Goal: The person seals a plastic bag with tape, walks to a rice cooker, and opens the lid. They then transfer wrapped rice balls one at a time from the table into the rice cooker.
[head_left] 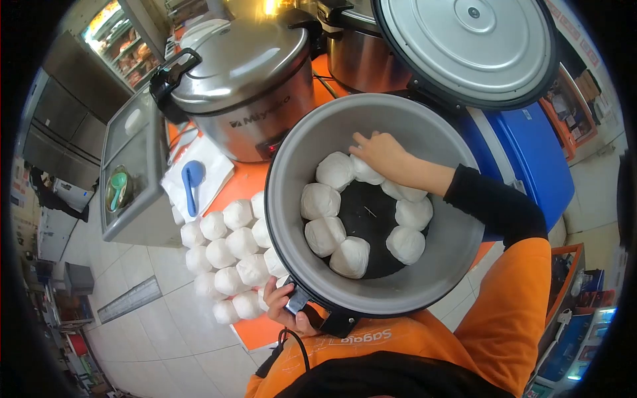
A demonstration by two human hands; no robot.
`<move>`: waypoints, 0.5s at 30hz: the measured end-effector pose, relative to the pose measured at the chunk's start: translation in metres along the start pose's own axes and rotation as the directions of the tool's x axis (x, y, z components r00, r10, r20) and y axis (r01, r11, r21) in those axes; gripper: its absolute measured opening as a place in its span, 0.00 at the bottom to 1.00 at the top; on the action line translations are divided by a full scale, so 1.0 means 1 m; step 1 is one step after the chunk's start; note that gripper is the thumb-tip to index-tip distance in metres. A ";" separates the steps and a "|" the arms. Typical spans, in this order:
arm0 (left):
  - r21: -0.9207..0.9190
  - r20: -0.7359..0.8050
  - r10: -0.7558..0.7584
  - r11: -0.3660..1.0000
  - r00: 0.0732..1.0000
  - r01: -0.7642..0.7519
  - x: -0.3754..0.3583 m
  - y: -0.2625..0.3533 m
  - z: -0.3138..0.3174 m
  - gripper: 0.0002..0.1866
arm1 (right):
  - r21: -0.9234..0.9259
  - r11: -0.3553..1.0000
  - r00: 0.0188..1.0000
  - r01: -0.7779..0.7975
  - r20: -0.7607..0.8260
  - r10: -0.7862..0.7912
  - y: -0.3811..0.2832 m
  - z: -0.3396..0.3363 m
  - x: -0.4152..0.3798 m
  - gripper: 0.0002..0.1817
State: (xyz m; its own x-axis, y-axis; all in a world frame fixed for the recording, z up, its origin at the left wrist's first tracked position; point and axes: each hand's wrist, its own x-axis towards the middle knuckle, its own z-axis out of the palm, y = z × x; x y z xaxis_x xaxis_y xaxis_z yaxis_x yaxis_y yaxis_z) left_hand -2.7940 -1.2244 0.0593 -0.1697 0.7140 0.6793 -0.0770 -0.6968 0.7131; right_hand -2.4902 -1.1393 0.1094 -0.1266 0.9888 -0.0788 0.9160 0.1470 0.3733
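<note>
A large open cooker (302,149) with a grey inner wall holds several white paper-wrapped bundles (320,200) in a ring around its dark bottom. Inside it, my right hand (381,154) reaches over the far side of the ring, its curled fingers on one white bundle (364,172). Around the cooker's black side handle (318,318) my left hand (288,307) is wrapped, at the near left of the rim. More white bundles (240,243) stand in rows on the orange table (255,331), just left of the cooker.
A closed steel cooker (245,79) stands behind on the left, another steel pot (365,60) beside it. The raised lid (474,46) is at the upper right, above a blue box (531,159). A blue paddle (192,186) lies on white paper. A glass-topped freezer (136,172) stands left.
</note>
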 end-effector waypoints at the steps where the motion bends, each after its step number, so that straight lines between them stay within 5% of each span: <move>1: 0.001 0.006 -0.001 1.000 1.000 0.001 0.000 0.000 -0.001 0.20 | 0.029 1.000 1.000 0.007 0.001 -0.007 -0.001 0.001 -0.001 0.21; 5: -0.009 0.008 0.004 1.000 1.000 -0.004 0.000 -0.001 -0.002 0.20 | 0.027 0.981 0.981 0.192 -0.006 -0.192 -0.001 -0.008 -0.015 0.19; 8: 0.003 0.014 0.017 1.000 1.000 -0.017 0.001 -0.001 -0.001 0.20 | -0.014 0.999 0.993 0.038 -0.110 -0.039 0.003 0.020 -0.013 0.25; 12: 0.026 0.020 0.011 1.000 1.000 -0.011 0.002 0.001 0.000 0.20 | 0.167 0.986 0.995 -0.019 -0.092 0.035 0.013 -0.005 -0.028 0.29; 14: 0.018 0.025 -0.002 1.000 1.000 0.001 0.002 0.002 -0.001 0.20 | 0.241 0.967 0.993 -0.087 -0.056 0.103 0.018 -0.008 -0.041 0.29; 15: 0.015 0.028 -0.009 1.000 1.000 0.009 0.002 0.002 -0.002 0.20 | 0.199 0.976 0.988 -0.086 0.145 0.058 0.019 -0.013 -0.048 0.28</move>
State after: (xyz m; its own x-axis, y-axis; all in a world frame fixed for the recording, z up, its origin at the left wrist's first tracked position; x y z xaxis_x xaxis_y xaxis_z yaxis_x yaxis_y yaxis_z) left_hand -2.7960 -1.2246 0.0614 -0.1413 0.7219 0.6774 -0.0634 -0.6895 0.7215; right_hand -2.4713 -1.1833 0.1326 -0.0171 0.9815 -0.1905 0.9808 0.0534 0.1873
